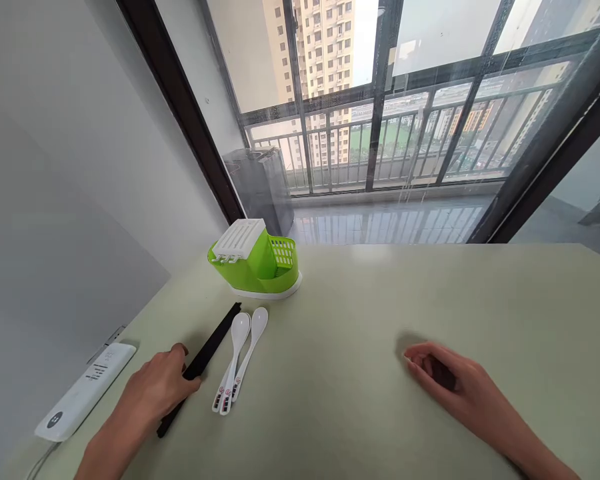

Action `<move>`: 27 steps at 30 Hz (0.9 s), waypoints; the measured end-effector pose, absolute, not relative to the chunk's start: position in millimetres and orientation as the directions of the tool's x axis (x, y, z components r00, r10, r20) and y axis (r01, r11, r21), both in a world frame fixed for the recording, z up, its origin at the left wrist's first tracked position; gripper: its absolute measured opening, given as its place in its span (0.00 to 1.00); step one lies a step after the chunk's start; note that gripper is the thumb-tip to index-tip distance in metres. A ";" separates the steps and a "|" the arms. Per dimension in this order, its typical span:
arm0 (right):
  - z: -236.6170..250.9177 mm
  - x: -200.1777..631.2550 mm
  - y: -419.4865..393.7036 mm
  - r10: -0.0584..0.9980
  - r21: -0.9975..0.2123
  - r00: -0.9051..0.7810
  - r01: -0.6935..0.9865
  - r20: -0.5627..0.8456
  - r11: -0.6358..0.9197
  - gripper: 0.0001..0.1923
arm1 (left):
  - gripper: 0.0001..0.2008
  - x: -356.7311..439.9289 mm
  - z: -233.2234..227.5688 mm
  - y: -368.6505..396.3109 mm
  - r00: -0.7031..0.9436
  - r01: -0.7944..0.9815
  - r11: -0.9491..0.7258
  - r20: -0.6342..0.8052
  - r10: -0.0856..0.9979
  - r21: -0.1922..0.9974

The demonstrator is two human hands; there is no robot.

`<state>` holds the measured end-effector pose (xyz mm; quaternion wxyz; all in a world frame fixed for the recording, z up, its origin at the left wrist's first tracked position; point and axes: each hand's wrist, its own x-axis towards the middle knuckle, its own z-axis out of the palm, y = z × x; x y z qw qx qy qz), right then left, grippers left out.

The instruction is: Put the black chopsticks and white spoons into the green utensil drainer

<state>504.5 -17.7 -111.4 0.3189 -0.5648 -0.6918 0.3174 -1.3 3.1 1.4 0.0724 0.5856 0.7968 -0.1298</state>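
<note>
At the left, my left hand [161, 387] reaches over a bundle of black chopsticks [215, 345], thumb on one side and fingers on the other. The chopsticks lie slantwise on the table, their middle partly hidden by the hand. Just right of them lie white spoons [239, 330] with printed handles, some overlapping. Behind the spoons stands a green cutlery holder [267, 283] with a white slotted top and a white base. My right hand [445, 377] rests on the table to the right, fingers curled in and thumb close to the index finger, with nothing seen inside.
A white power strip [87, 390] with a cable lies along the table's left edge by the wall. The pale table [355, 320] reaches back to a dark-framed glass door, beyond which a balcony holds a grey covered appliance [265, 183].
</note>
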 end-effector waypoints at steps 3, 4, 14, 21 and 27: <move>-110.9 502.8 -17.5 0.985 -0.798 -0.148 0.581 0.088 0.159 0.16 | 0.23 -1.5 3.2 5.2 -0.289 0.955 0.259 -0.272 0.918 -0.140; -110.6 501.9 -17.5 0.985 -0.797 -0.144 0.582 0.092 0.159 0.16 | 0.22 -1.3 3.7 5.6 -0.288 0.956 0.258 -0.271 0.918 -0.144; -107.6 501.4 -16.4 0.981 -0.794 -0.166 0.580 0.104 0.183 0.16 | 0.19 6.8 10.1 9.4 -0.309 0.946 0.263 -0.278 0.909 -0.191; -109.6 501.4 -16.2 0.982 -0.797 -0.153 0.577 0.109 0.178 0.17 | 0.15 9.7 7.5 8.5 -0.295 0.944 0.225 -0.306 0.905 -0.243; -108.7 501.4 -16.9 0.983 -0.795 -0.145 0.580 0.116 0.179 0.17 | 0.19 6.7 -4.5 -2.1 -0.272 0.961 0.241 -0.293 0.917 -0.139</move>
